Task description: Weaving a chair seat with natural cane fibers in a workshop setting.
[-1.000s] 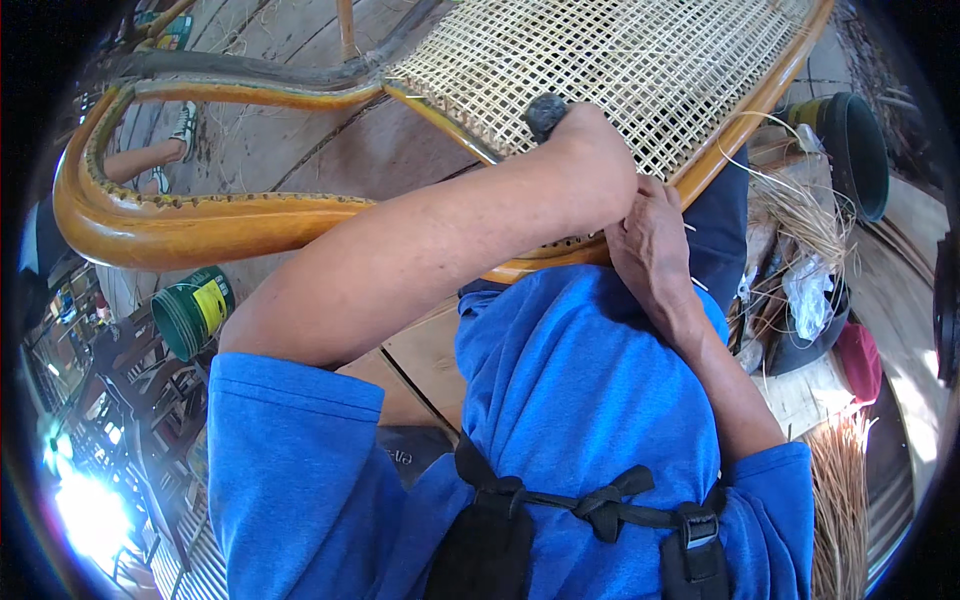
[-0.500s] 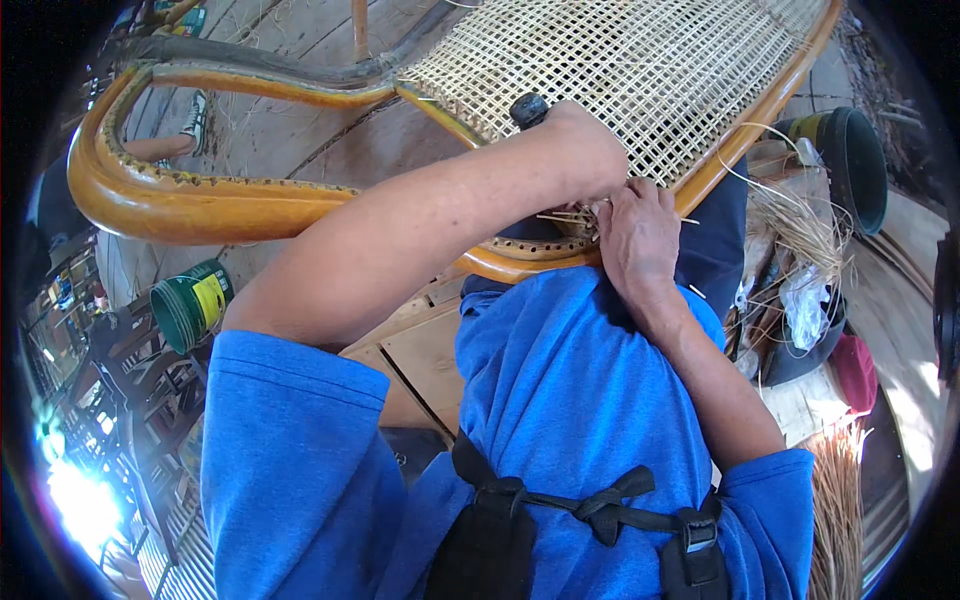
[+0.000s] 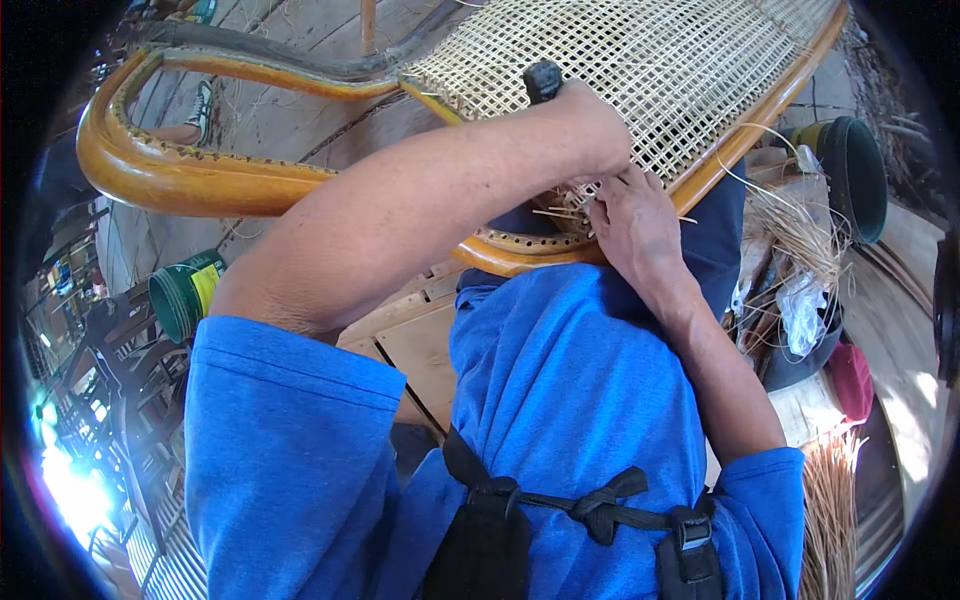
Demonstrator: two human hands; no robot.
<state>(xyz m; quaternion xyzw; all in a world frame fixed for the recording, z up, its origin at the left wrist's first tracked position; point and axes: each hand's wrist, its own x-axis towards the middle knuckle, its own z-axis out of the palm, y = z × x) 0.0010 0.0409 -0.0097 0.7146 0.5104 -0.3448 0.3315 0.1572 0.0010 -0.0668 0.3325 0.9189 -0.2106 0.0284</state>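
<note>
Across my lap lies a curved, varnished wooden frame (image 3: pixel 190 190) with a row of small holes along its inner edge. Pale woven cane (image 3: pixel 590 50) is stretched over its far right part. My left hand (image 3: pixel 592 128) is closed round a tool with a black, knobbed handle (image 3: pixel 543 80); the tool's working end is hidden. Right beside it, at the near edge of the weave, my right hand (image 3: pixel 640 215) has its fingers bent together over the cane ends. What those fingers grip is hidden. Loose cane ends (image 3: pixel 560 212) stick out next to the holes.
Left of me stands a green bucket (image 3: pixel 185 295); a dark bucket (image 3: pixel 855 180) lies at the right. Cane strands (image 3: pixel 800 225), a clear plastic bag (image 3: pixel 802 315), a red cloth item (image 3: pixel 850 383) and a reddish fibre bundle (image 3: pixel 830 510) lie at my right. Another person's shoe (image 3: pixel 203 110) shows far left.
My left hand and the black handle have moved slightly away from me, and the handle stands more upright. My left forearm has risen a little. My right hand stays at nearly the same spot.
</note>
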